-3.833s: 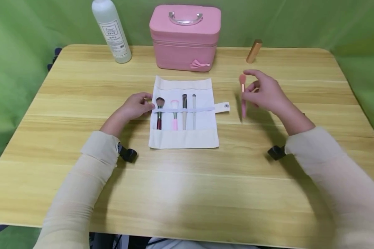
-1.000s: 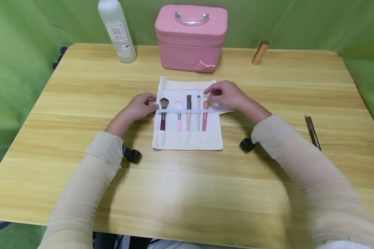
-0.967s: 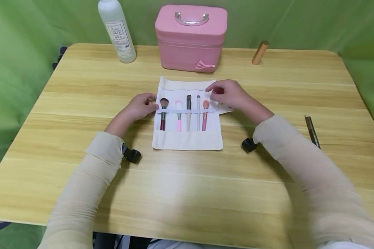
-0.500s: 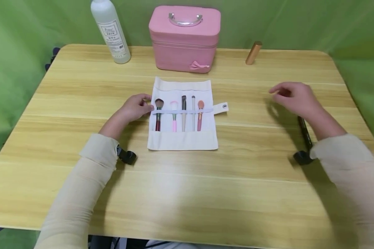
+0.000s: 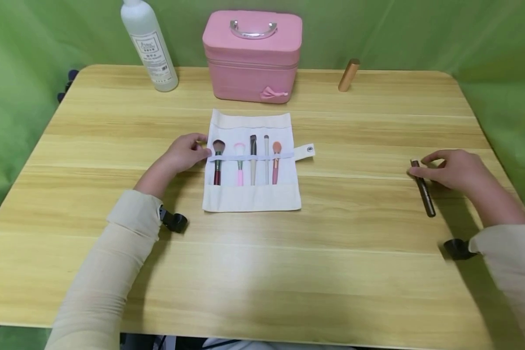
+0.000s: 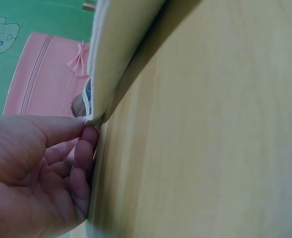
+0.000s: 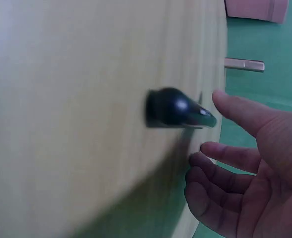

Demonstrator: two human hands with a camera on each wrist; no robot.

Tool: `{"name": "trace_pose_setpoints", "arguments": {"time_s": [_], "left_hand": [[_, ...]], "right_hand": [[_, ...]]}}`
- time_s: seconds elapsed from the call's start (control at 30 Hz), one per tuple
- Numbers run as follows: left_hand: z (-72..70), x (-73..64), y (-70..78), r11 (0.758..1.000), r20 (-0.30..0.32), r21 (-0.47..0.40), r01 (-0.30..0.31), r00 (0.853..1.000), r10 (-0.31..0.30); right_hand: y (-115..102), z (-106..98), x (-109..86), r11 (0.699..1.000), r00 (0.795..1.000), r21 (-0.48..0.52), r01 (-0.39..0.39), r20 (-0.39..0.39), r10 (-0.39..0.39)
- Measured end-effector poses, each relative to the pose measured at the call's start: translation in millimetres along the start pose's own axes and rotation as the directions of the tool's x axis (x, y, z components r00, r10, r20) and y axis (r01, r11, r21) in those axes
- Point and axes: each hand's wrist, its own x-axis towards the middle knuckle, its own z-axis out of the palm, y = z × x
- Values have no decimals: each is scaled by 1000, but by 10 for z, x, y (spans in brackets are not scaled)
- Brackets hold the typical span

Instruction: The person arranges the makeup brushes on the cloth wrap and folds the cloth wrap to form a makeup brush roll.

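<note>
A cream fabric brush roll (image 5: pixel 252 198) lies unrolled on the table. Under its elastic band sit several makeup brushes, among them a dark fluffy brush (image 5: pixel 218 146) at the left and a pink-handled brush (image 5: pixel 276 167) at the right. My left hand (image 5: pixel 184 153) pinches the roll's left edge between thumb and index finger; in the left wrist view that edge (image 6: pixel 106 64) is seen from the side. On the right, my right hand (image 5: pixel 457 170) reaches over a dark, slim pen-like tube (image 5: pixel 425 198). Its thumb and fingers stand apart around the tube's far end, with a gap visible in the right wrist view.
A pink case (image 5: pixel 251 63) with a silver handle stands behind the roll. To its left is a white labelled bottle (image 5: pixel 150 51), and to its right an upright copper-coloured tube (image 5: pixel 348 76). The roll's snap strap (image 5: pixel 305 151) sticks out rightward.
The pink-handled brush went from my right hand into the roll under the band. My right hand then let go and moved right to the dark tube. My left hand stays at the roll's edge.
</note>
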Motion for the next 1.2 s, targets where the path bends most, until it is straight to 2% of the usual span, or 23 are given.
{"name": "trace_pose_setpoints", "arguments": {"time_s": [0.27,0.43,0.67,0.83,0.93,1.03,1.1,1.2], "left_hand": [[-1,-17,-3,1000,-4,-12,-4,1000,4],[-21,-31,-1,1000,-3,1,1,1000,-1],[-8,-24,4,1000,1,1,-2,1000,2],[15,1,-3,1000,2,-11,8,1000,-8],[16,10,-6,1000,3,-15,20,1000,-20],[8,6,-2,1000,1,-14,21,1000,-21],[3,3,-3,1000,-1,-13,18,1000,-18],[-5,0,-9,1000,-3,-11,8,1000,-8]], "right_hand": [[-45,75,2,999,997,0,53,-59,-53],[-175,95,25,998,994,18,65,-84,-63],[-621,22,71,986,988,130,104,-125,-87],[-1099,-41,136,963,967,188,195,-200,-157],[-1375,-44,203,939,954,237,247,-231,-193],[-1633,-40,275,899,940,331,285,-278,-196],[-1791,-42,321,855,928,412,315,-323,-186],[-2003,-40,393,770,902,517,375,-394,-175]]}}
